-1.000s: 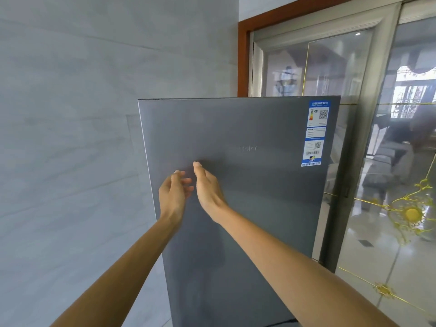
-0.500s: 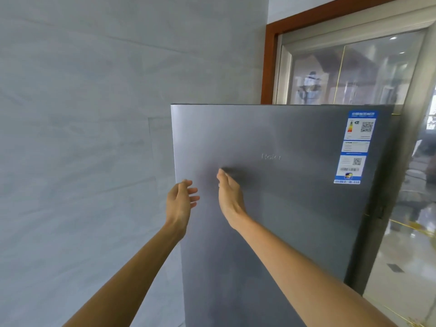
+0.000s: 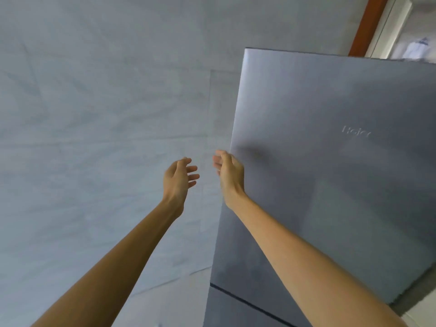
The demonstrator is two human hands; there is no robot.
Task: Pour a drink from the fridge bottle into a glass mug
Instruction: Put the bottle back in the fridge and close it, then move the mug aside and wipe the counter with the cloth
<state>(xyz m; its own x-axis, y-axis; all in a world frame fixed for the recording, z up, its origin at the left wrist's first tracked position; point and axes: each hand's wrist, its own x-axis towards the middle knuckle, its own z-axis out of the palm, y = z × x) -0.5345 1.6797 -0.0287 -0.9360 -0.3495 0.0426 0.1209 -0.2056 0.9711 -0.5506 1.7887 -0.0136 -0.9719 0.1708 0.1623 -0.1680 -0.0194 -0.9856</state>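
While fridge door (image 3: 330, 185) is shut, bottle unseen, presumably inside. At its left edge my right hand (image 3: 230, 175) curls, grip unclear; left hand (image 3: 179, 180) relaxed, empty. I'd hook that edge, pull steadily.

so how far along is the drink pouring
Nothing looks done: the fridge door is shut, and no bottle or mug is in view. In hand: the right hand is at its left edge; the left hand hovers open beside it. Left: open, fetch bottle, pour.
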